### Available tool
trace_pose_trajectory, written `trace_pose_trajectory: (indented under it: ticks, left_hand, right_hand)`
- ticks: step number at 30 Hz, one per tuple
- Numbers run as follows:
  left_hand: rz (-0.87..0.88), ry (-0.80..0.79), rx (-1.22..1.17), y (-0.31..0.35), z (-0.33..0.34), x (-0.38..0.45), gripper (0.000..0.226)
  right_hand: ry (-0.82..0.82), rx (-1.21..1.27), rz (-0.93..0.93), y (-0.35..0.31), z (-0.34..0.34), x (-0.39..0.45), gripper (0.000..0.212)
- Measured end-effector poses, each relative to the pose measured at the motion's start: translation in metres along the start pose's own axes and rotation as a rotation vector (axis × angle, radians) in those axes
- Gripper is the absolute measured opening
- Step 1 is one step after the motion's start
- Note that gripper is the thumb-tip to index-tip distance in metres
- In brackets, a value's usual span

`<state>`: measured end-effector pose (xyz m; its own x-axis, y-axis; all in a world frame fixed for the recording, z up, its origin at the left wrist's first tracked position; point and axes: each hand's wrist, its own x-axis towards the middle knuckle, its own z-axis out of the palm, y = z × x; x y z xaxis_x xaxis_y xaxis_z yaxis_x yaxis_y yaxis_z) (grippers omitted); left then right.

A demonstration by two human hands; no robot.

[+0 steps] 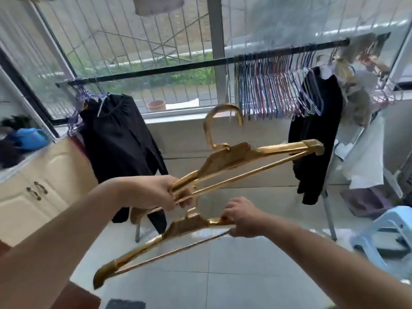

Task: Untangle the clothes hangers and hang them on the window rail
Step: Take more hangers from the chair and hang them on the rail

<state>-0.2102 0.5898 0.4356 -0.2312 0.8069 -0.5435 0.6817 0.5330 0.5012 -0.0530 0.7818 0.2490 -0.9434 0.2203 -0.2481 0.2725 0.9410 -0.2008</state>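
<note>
Two gold hangers (256,159) — left hand (156,192), right hand (243,219) fingers curled around each — below window rail (178,68).

No words, numbers, brands or signs can be read anywhere in the view. Nothing is seen printed on the two gold hangers (245,161), though the picture may be too blurred for small marks to be made out.
</note>
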Motion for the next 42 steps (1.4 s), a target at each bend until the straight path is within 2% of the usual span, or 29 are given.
trace_pose_trajectory:
  ticks: [2,4,7,11,15,18,21,24,27,30,35,37,39,42]
  left_hand:
    - [-0.009,0.063,-0.099,-0.023,-0.006,-0.001,0.031]
    - [-0.057,0.163,-0.201,-0.053,-0.010,0.002,0.030]
    - [-0.099,0.267,-0.381,-0.094,-0.003,0.013,0.026]
    - [-0.079,0.352,-0.635,-0.106,0.008,0.043,0.022]
    - [-0.134,0.462,-0.736,-0.088,0.005,0.092,0.019]
    - [-0.224,0.584,-0.821,-0.071,0.000,0.125,0.018]
    - [-0.281,0.520,-1.056,-0.067,-0.001,0.137,0.029]
    - [-0.346,0.565,-1.074,-0.071,-0.021,0.145,0.032]
    - [-0.324,0.548,-1.223,-0.070,-0.046,0.144,0.022]
    - [-0.298,0.574,-1.343,-0.063,-0.078,0.142,0.026]
    - [-0.227,0.643,-1.339,-0.058,-0.119,0.151,0.024]
    - [-0.274,0.661,-1.278,-0.064,-0.126,0.162,0.032]
    - [-0.323,0.688,-1.232,-0.068,-0.137,0.170,0.030]
    - [-0.284,0.716,-1.194,-0.081,-0.161,0.186,0.029]
  right_hand:
    - [-0.173,0.185,0.081,-0.005,0.017,0.003,0.031]
    - [-0.292,0.530,0.133,-0.005,0.026,-0.003,0.031]
    - [-0.341,0.958,0.140,-0.004,0.029,-0.016,0.029]
    - [-0.417,1.295,0.130,-0.005,0.016,-0.032,0.031]
    - [-0.279,1.295,0.221,0.012,-0.003,-0.039,0.024]
    - [-0.145,1.162,0.372,0.041,0.002,-0.040,0.024]
    - [-0.021,1.074,0.571,0.076,0.009,-0.040,0.023]
    - [0.103,1.154,0.679,0.109,-0.011,-0.022,0.016]
    - [0.184,1.119,0.626,0.118,-0.048,0.007,0.016]
    - [0.219,1.085,0.483,0.104,-0.108,0.043,0.018]
    - [0.097,1.136,0.281,0.065,-0.201,0.098,0.018]
    - [0.181,1.100,0.289,0.056,-0.213,0.115,0.017]
    - [0.287,1.094,0.310,0.052,-0.222,0.141,0.023]
    - [0.450,1.112,0.323,0.053,-0.244,0.183,0.023]
